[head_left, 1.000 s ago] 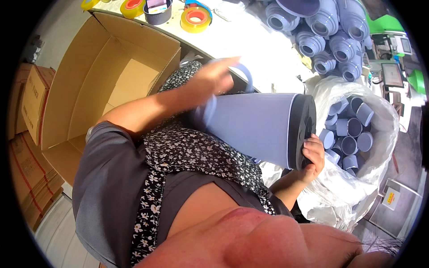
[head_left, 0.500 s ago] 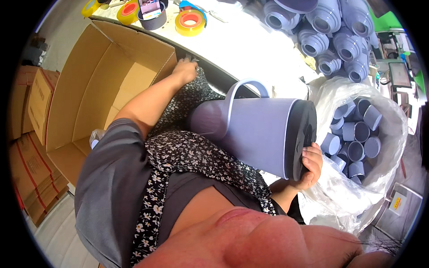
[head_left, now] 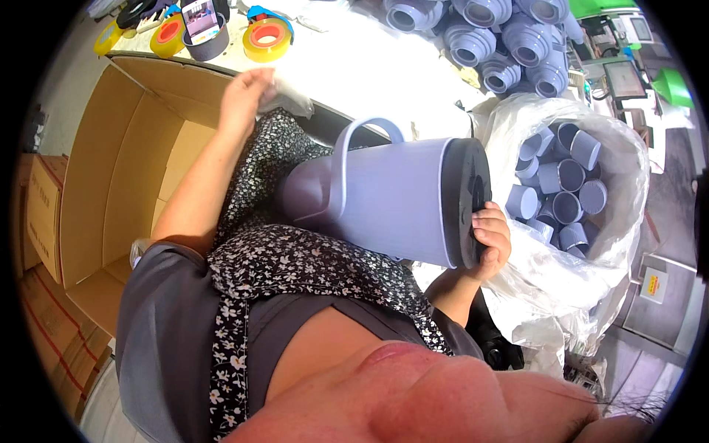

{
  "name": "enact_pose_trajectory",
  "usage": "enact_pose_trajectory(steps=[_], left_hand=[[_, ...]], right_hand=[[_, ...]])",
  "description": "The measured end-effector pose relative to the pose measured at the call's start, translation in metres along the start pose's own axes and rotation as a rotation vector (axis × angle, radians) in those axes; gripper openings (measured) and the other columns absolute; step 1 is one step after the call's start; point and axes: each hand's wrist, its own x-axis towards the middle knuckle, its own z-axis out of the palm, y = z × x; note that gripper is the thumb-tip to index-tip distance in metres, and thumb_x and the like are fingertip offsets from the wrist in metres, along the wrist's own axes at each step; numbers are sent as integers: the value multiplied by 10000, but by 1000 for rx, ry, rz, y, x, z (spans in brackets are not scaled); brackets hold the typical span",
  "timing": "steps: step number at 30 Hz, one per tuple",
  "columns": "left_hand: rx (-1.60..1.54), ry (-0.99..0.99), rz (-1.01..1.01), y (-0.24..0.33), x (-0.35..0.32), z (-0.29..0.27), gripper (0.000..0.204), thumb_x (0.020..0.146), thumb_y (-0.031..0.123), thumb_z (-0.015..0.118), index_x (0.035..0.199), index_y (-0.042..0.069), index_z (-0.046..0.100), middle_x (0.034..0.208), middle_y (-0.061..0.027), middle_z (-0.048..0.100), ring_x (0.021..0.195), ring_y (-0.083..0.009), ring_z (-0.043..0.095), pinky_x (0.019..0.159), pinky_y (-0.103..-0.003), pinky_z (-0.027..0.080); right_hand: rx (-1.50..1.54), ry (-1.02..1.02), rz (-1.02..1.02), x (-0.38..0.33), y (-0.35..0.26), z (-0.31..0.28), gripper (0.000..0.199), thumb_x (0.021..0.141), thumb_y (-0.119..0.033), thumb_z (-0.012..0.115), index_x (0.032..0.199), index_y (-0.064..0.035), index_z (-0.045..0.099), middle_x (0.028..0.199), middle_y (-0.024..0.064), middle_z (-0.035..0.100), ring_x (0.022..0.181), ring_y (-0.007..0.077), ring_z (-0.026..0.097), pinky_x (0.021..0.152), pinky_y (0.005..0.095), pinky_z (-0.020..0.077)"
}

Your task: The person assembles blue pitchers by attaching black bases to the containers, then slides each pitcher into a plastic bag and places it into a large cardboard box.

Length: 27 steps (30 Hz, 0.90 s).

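Note:
A large lavender tumbler (head_left: 399, 198) with a loop handle (head_left: 341, 166) lies sideways across my lap, on a black floral apron (head_left: 295, 255). Its black lid (head_left: 461, 221) points to the right. My right hand (head_left: 491, 238) is closed around the edge of that lid, fingers on its outer face. At the table's near edge, my left hand (head_left: 247, 97) is raised with its fingers pinched on a thin clear plastic bag (head_left: 294, 99). The bag's lower part reaches behind the apron and cannot be made out.
Left of me stands an open cardboard box (head_left: 111, 170). Yellow tape rolls (head_left: 266, 40) and a phone (head_left: 201, 22) in a round holder sit on the white table (head_left: 354, 81). Lavender tumbler bodies (head_left: 473, 44) are piled at the back right, above a plastic-lined bin (head_left: 617, 221) of lavender cups (head_left: 567, 208).
My left hand has risen and moved left, drawing the plastic bag up from the table's edge. My right hand keeps its hold on the lid. The whole view has shifted slightly.

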Motion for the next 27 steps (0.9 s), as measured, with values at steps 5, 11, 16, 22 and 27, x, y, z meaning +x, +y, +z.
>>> enact_pose_trajectory(steps=[5, 11, 16, 22, 27], left_hand=[[48, -344, 309, 65, -14, 78, 286, 866, 122, 581, 1138, 36, 576, 1047, -44, 620, 913, -114, 592, 771, -232, 457], [108, -1135, 299, 51, -52, 140, 315, 885, 103, 569, 1187, 15, 571, 1164, -62, 590, 1092, -150, 527, 956, -298, 395], [423, -1337, 323, 51, -59, 152, 302, 917, 155, 526, 1183, 22, 579, 1159, -81, 592, 1076, -155, 536, 940, -294, 406], [462, -1286, 19, 52, -51, 147, 306, 900, 189, 522, 1158, 43, 600, 1099, -97, 627, 1011, -175, 574, 887, -298, 438], [704, -838, 590, 65, -58, 143, 207, 855, 196, 608, 906, -5, 600, 942, -40, 629, 880, -113, 568, 758, -311, 462]], right_hand=[[70, -221, -67, 30, -14, 17, 349, 869, -356, 527, 783, -47, 665, 823, 109, 672, 766, 255, 615, 867, 424, 401], [685, -243, -34, 38, 3, 11, 371, 904, -341, 483, 725, -51, 628, 781, 140, 663, 817, 252, 618, 832, 399, 429], [501, -145, 991, 74, 97, 16, 607, 950, -514, 314, 1228, -8, 502, 1200, 167, 555, 1078, 314, 536, 900, 429, 430], [182, -712, 756, 134, 92, 96, 401, 862, -236, 586, 1179, 7, 551, 1099, 94, 610, 1059, 177, 540, 929, 299, 392], [-76, -355, 723, 132, 113, 123, 207, 840, -196, 639, 909, -9, 584, 835, 44, 652, 848, 113, 582, 751, 261, 452]])
